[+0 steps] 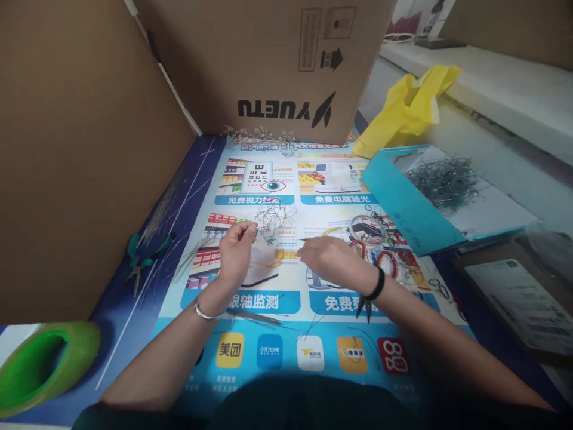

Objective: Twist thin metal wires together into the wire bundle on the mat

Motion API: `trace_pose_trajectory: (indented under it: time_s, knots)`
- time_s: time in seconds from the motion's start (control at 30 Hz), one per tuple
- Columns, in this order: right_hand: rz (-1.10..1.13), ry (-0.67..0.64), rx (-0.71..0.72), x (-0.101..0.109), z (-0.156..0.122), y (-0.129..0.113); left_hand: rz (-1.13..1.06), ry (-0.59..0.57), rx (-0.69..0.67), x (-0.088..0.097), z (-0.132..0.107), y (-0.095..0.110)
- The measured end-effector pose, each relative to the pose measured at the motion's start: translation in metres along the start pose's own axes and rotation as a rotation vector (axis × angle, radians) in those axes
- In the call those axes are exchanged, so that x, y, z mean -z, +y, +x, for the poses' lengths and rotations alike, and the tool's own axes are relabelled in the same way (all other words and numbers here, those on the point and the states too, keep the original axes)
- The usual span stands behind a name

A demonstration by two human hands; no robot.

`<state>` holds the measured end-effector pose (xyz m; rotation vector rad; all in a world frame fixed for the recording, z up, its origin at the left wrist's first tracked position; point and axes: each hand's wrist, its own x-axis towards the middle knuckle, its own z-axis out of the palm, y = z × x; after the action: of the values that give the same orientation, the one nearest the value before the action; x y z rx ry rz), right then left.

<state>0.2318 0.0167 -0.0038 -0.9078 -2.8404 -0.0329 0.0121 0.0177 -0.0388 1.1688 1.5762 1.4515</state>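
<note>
My left hand [238, 246] is closed in a pinch above the printed sheet, with a small dark tip at the fingertips that I cannot make out. My right hand [324, 257] is closed too, its fingers curled down; a thin dark point shows at its knuckles, and what it holds is hidden. Between and just beyond the hands lies a loose tangle of thin wire [268, 220] with a few red and green bits. Past my right hand are a clear round container [367, 229] and red-handled scissors [387, 263]. Dark pointed tips [364, 309] show below my right wrist.
Green-handled pliers [145, 257] lie at the left beside loose straight wires [161, 209]. A roll of tape [49, 364] sits at the near left. Cardboard [268, 60] walls the back and left. At right are a turquoise box [398, 203] holding tangled wire [443, 182] and a yellow bag [407, 110].
</note>
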Motion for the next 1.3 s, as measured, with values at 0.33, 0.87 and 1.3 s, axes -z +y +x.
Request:
trace_pose_trajectory:
  time_s: [0.33, 0.87, 1.3]
  knots:
    - [0.123, -0.122, 0.087, -0.03, 0.044, -0.024, 0.001, -0.1, -0.04, 0.0, 0.001, 0.002]
    - [1.206, 0.115, -0.5, -0.04, 0.019, -0.011, -0.006, -0.257, 0.065, -0.006, -0.02, 0.012]
    - [0.288, -0.124, -0.125, -0.032, 0.012, -0.027, -0.103, -0.255, 0.156, -0.011, -0.028, 0.012]
